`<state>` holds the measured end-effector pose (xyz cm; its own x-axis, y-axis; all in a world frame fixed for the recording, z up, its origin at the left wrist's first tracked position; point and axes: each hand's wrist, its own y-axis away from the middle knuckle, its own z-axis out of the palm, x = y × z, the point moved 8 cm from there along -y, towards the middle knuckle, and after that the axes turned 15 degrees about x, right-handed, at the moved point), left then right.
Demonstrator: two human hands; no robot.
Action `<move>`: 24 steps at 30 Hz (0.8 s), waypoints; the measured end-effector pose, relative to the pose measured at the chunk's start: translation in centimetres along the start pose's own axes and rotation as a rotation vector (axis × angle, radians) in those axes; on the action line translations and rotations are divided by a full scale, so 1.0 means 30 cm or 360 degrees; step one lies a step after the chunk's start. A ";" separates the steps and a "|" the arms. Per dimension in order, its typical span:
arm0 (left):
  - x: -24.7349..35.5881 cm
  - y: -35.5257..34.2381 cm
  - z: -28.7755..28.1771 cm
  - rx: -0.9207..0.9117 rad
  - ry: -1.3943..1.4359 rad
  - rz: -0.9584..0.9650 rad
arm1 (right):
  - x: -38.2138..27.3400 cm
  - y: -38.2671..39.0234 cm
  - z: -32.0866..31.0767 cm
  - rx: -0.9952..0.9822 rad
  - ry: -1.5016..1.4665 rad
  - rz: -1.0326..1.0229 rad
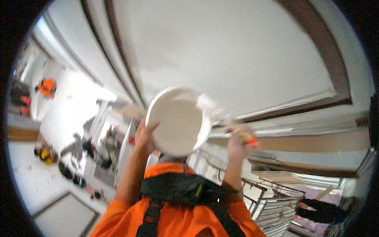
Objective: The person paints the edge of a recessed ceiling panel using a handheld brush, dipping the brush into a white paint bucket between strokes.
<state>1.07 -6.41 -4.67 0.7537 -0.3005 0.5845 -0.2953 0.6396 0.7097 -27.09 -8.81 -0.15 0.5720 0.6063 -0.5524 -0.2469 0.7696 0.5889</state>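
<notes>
A round white bucket (203, 136) is in front of my chest, its open top facing me, with off-white paint (177, 124) inside. My left hand (144, 137) is closed on its left side, with the thumb over the rim. My right hand (238, 145), smeared by motion, grips the yellow and orange handle of a painting tool (215, 110). Its whitish, paint-covered head reaches the bucket's right rim. Blur hides whether it is a brush or a roller.
A large white panel (237, 51) with dark brown edging (339, 71) spans the upper view. Metal railings (272, 209) stand at lower right, near a person in dark clothes (321, 211). Tools and clutter (104, 148) lie at left. An orange object (47, 87) is farther off.
</notes>
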 end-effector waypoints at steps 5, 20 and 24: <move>0.098 -0.132 -0.028 -0.0104 0.0022 0.0024 | 0.083 -0.146 0.278 0.0035 0.1991 -0.1463; 0.185 -0.136 0.004 -0.0333 0.0100 -0.0049 | -0.031 -0.179 0.244 0.0414 -0.0247 -0.0656; 0.177 -0.068 0.048 -0.0139 -0.0067 -0.0099 | -0.080 -0.118 0.240 0.0458 -0.0362 -0.0709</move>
<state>4.83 -10.33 -2.46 0.7429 -0.3700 0.5578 -0.1952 0.6773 0.7093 -21.95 -14.43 3.35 0.7337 0.1531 -0.6620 0.2611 0.8359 0.4828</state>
